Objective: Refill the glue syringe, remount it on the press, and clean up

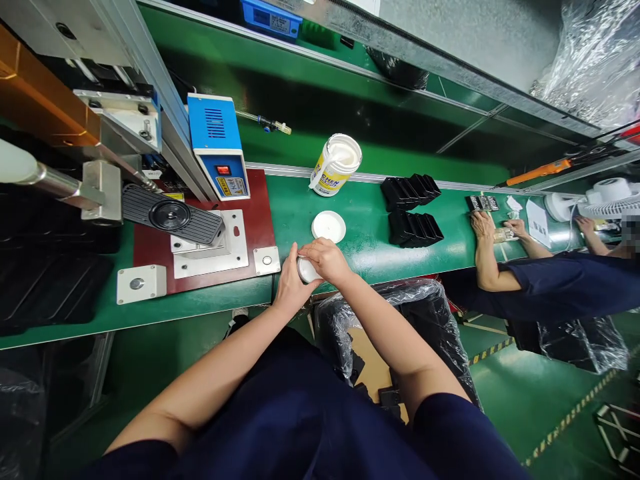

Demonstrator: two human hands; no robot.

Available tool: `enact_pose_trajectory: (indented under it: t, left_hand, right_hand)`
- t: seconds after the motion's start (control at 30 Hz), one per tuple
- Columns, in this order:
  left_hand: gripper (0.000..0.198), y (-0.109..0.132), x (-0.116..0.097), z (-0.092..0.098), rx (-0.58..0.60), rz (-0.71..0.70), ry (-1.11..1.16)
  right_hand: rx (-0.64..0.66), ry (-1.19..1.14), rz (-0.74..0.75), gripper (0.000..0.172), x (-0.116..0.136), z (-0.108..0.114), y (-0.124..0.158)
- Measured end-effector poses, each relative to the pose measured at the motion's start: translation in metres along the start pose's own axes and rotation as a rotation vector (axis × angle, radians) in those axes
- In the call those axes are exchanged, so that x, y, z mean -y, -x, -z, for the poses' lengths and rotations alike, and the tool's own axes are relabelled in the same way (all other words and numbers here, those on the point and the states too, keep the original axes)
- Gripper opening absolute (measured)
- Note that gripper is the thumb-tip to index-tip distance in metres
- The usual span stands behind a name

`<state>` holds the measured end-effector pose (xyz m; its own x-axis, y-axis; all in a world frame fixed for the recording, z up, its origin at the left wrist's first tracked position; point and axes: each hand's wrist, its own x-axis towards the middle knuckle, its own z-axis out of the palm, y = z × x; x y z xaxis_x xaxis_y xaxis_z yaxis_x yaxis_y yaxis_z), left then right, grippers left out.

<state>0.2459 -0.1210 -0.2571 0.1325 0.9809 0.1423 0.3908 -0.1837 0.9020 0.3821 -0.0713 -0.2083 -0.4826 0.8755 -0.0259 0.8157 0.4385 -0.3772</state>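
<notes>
Both my hands meet at the near edge of the green bench, closed around a small white round object (pixel 306 270). My left hand (pixel 290 280) cups it from the left and below. My right hand (pixel 326 259) covers it from above with bent fingers. Just beyond them lies a white round lid (pixel 329 227). Farther back stands an open white jar with a yellow label (pixel 335 165). A black oval speaker part (pixel 173 215) rests on a metal fixture (pixel 215 250) to the left.
A blue control box (pixel 219 143) stands behind the fixture on a red plate (pixel 150 250). Two stacks of black parts (pixel 411 210) lie to the right. A co-worker's hands (pixel 484 225) work farther right. Plastic-lined bins (pixel 400 313) sit under the bench.
</notes>
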Motion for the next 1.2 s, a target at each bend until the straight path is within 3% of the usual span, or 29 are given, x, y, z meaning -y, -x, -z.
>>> enact_pose_trajectory:
  t: [0.13, 0.23, 0.3, 0.53, 0.9, 1.2]
  left_hand:
    - [0.103, 0.002, 0.004, 0.000, 0.005, -0.079, -0.034]
    - [0.116, 0.001, 0.004, -0.003, 0.000, -0.116, -0.083]
    - [0.125, -0.001, 0.001, -0.007, 0.006, -0.088, -0.093]
    - [0.120, -0.006, -0.003, -0.015, 0.012, -0.001, -0.140]
    - [0.117, -0.007, 0.002, -0.013, -0.012, -0.079, -0.157]
    - [0.122, -0.002, 0.002, -0.017, -0.018, -0.003, -0.115]
  right_hand:
    - [-0.036, -0.006, -0.040, 0.024, -0.003, 0.000, 0.004]
    - [-0.048, 0.002, -0.044, 0.024, -0.003, -0.002, 0.003]
    - [-0.034, 0.024, -0.044, 0.023, -0.002, -0.001, 0.003]
    - [-0.011, 0.099, -0.053, 0.026, -0.005, 0.005, 0.011]
    - [-0.090, 0.061, -0.470, 0.029, 0.000, 0.004, 0.043]
    - [-0.129, 0.075, -0.615, 0.027, 0.033, -0.006, 0.076]
